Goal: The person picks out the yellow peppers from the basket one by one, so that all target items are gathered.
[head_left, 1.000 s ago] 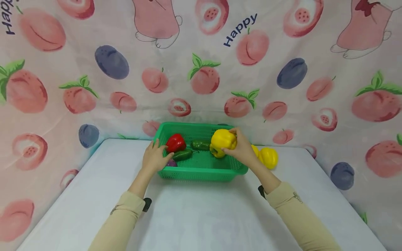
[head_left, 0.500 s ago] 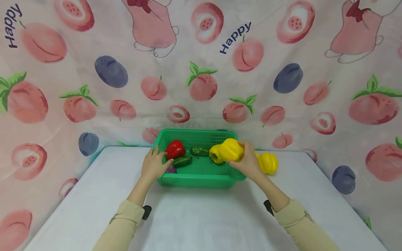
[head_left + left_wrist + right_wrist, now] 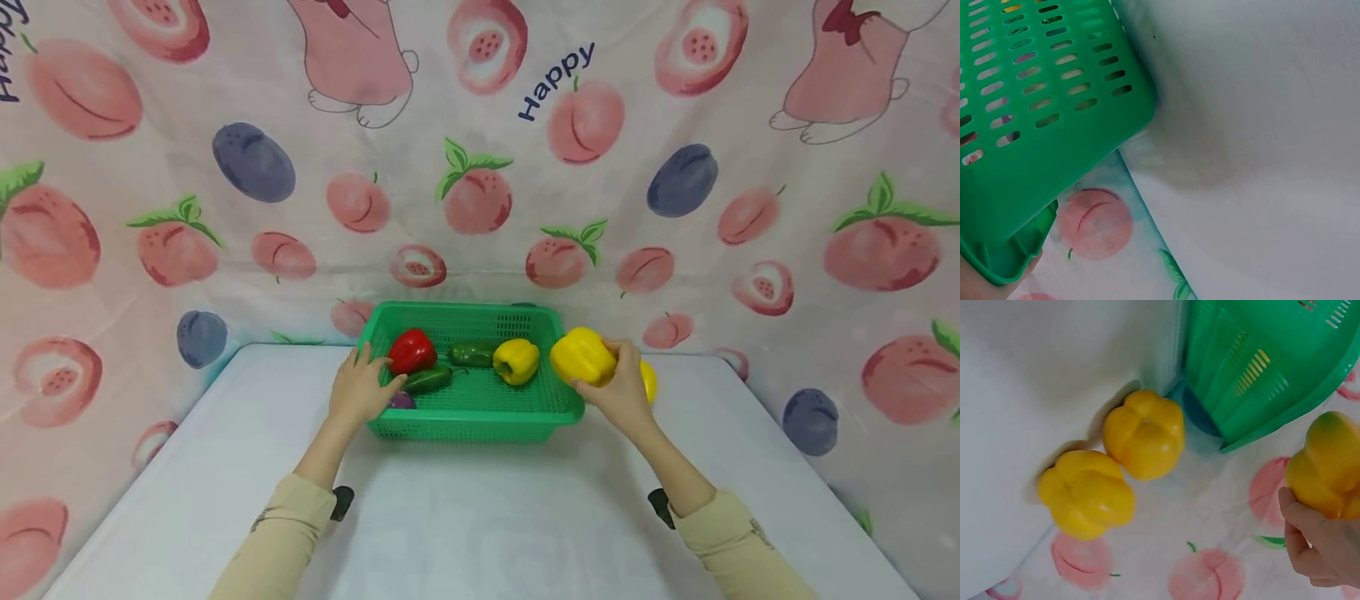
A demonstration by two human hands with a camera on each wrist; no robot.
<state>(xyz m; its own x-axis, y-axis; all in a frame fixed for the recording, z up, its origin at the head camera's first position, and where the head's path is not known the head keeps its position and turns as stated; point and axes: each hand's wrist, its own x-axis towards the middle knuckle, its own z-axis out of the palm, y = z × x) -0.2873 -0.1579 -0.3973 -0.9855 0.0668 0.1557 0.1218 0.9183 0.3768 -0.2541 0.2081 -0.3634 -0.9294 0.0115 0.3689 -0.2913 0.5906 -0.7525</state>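
Observation:
In the head view, a green plastic basket (image 3: pixel 465 427) stands at the back of the table. My left hand (image 3: pixel 356 387) holds its left rim, fingers over the edge; in the left wrist view part of that hand (image 3: pixel 979 284) shows beneath the rim. My right hand (image 3: pixel 626 392) grips a yellow bell pepper (image 3: pixel 581 357) just above the basket's right end. Inside the basket lie a red bell pepper (image 3: pixel 412 352), two dark green peppers, one at the back (image 3: pixel 471 354) and one nearer (image 3: pixel 429 380), another yellow bell pepper (image 3: pixel 516 362), and a purple thing (image 3: pixel 402 401), partly hidden.
Two more yellow bell peppers, one nearer the basket (image 3: pixel 1144 434) and one farther off (image 3: pixel 1087 494), sit right of the basket in the right wrist view. A fruit-print cloth (image 3: pixel 465 275) hangs behind the white table (image 3: pixel 480 517).
My right hand has carried its yellow bell pepper rightward, from above the basket's inside to its right rim, uncovering the yellow bell pepper in the basket. The left hand stays at the left rim.

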